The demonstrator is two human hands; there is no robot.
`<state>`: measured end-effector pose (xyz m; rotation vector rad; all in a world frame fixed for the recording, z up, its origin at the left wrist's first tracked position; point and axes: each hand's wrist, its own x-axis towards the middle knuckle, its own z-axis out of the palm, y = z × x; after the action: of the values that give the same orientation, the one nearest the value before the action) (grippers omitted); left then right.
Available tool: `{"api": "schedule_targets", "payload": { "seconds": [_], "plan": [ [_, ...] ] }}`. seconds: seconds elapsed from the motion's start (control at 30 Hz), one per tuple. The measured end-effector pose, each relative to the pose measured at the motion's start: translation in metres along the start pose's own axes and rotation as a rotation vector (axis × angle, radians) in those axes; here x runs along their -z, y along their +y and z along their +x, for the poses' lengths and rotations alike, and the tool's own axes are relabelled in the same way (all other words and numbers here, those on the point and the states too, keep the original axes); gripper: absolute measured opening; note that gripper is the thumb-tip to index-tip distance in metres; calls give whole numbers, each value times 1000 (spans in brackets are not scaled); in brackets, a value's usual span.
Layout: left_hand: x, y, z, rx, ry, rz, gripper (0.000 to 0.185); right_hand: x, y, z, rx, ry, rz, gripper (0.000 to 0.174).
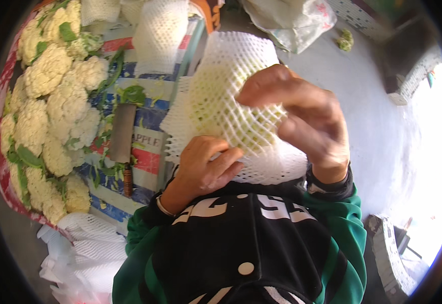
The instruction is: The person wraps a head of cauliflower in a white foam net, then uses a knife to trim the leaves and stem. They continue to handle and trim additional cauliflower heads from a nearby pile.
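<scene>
A pale green vegetable, likely a cauliflower head, sits inside a white foam net sleeve (pixel 240 125) in front of me. My left hand (pixel 211 163) rests at the sleeve's lower left edge with curled fingers; whether it pinches the foam is unclear. My right hand (pixel 301 110), slightly blurred, is over the sleeve's right side, thumb and fingers apart. More white foam netting (pixel 278 167) lies beneath, against my jacket. To the left, a cleaver (pixel 123 133) with a wooden handle lies on a striped sheet (pixel 147 157) among leaf scraps.
Many bare cauliflower heads (pixel 50 72) are piled at the left. Netted bundles (pixel 162 34) stand at the top. Loose foam sleeves (pixel 95 239) lie at lower left. A plastic sack (pixel 297 22) and a small green piece (pixel 345 40) are on the floor.
</scene>
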<state>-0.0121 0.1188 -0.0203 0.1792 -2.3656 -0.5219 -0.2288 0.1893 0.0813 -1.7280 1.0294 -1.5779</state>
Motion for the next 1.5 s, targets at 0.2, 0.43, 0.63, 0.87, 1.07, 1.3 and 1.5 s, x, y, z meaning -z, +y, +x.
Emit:
{"api": "schedule_targets", "payload": {
  "seconds": [0.2,0.43,0.63,0.87,1.07,1.3,1.5],
  "plan": [
    [-8,-5,-3,38,15,-61,34,-16,-49,-17,350,-262,515,24],
    [-6,-4,-4,41,11,-55,34,-17,-63,-19,376,-275,486,22],
    [-9,-6,-7,78,23,-86,35,-7,-72,-24,376,-291,471,21],
    [-11,-7,-9,84,46,-86,38,-3,-76,-28,379,-308,475,19],
    [-11,-9,-11,84,19,-79,39,-4,-78,-27,375,-307,479,17],
    [-11,-9,-9,65,40,-81,40,-9,-72,-22,367,-307,477,16],
    [-10,-8,-9,86,30,-83,38,-16,-66,-18,357,-295,474,14]
  ]
}}
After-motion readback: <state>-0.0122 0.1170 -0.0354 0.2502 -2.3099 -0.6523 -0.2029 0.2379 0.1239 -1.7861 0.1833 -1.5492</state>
